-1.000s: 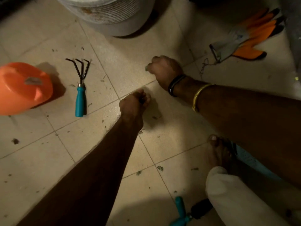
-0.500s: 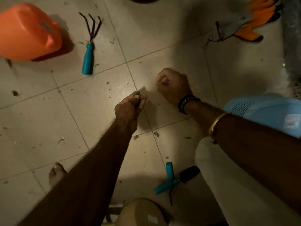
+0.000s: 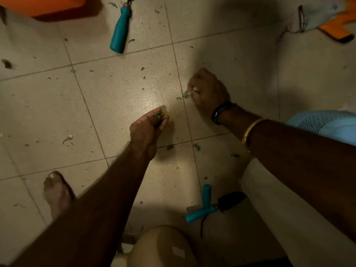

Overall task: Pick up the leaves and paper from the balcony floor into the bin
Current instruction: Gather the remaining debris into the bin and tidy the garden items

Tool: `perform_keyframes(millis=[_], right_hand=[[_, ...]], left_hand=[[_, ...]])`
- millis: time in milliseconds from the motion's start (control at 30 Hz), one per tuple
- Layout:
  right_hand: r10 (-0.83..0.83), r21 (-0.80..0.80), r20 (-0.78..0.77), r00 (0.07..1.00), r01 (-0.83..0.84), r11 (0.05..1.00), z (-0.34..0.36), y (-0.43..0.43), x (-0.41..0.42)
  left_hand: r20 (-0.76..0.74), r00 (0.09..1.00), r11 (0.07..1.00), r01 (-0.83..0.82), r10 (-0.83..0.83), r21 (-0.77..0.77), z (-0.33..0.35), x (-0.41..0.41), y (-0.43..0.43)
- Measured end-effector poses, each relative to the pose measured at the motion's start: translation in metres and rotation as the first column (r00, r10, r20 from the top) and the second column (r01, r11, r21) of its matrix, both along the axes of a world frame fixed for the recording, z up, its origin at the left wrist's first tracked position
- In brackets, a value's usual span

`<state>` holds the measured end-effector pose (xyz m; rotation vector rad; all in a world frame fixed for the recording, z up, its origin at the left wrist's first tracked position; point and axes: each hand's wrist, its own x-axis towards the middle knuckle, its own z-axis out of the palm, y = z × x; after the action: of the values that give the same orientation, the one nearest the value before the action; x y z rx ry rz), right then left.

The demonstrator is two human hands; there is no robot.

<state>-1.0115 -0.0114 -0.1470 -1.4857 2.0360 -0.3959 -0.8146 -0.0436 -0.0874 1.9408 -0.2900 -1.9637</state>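
Widest open floor (image 3: 48,112): left-middle tiles, with only scattered leaf bits (image 3: 65,140) on them. Far side is blocked by the rake (image 3: 118,31) at centre, orange tub (image 3: 44,4) at left and glove (image 3: 335,20) at right. There's an open lane between rake and glove. Mid-floor: left hand (image 3: 146,128) and right hand (image 3: 209,91), each pinching leaf bits, apart, bare tile between. Right edge: blue mesh thing (image 3: 323,124), trouser leg (image 3: 289,218). Near: foot (image 3: 55,191) left, teal tools (image 3: 204,208) centre, tan object (image 3: 159,247) at the edge.

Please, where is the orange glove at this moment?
In the head view the orange glove lies on the floor at the top right corner, beyond the right hand.
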Motion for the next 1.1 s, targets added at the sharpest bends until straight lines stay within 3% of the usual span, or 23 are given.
perform_keyframes(millis=[67,167,267,400,600,767,867,1100], right_hand=[[0.107,-0.001,-0.035,0.994,-0.107,0.994,-0.007,-0.004,0.014],[0.176,0.119,-0.071,0.982,-0.167,0.979,-0.016,-0.010,0.027],[-0.066,0.194,0.066,0.996,0.052,0.980,-0.004,0.001,0.037],[-0.396,0.263,0.212,0.893,0.338,0.904,0.023,0.049,0.061],[-0.474,0.386,0.006,0.881,0.435,0.814,0.017,0.124,0.101],[-0.588,0.344,-0.060,0.806,0.570,0.746,0.007,0.130,0.116],[-0.565,0.355,-0.016,0.825,0.533,0.768,0.010,0.128,0.124],[-0.318,0.347,0.071,0.945,0.276,0.896,0.012,0.101,0.157]], left_hand=[[0.005,1.000,1.000,-0.016,0.016,0.008,-0.002,0.003,0.004],[-0.001,1.000,1.000,-0.014,0.014,0.015,-0.002,0.009,0.009],[-0.001,0.997,0.997,0.079,-0.079,0.012,0.001,0.016,0.017],[0.006,0.994,0.993,0.112,-0.113,0.041,0.013,0.020,0.031],[0.011,0.995,0.993,0.094,-0.095,0.072,0.016,0.028,0.051],[0.005,0.998,0.994,0.070,-0.070,0.087,0.009,0.041,0.061],[0.023,0.999,0.995,0.037,-0.040,0.092,0.009,0.051,0.062],[0.018,1.000,0.998,0.012,-0.013,0.068,0.014,0.076,0.050]])
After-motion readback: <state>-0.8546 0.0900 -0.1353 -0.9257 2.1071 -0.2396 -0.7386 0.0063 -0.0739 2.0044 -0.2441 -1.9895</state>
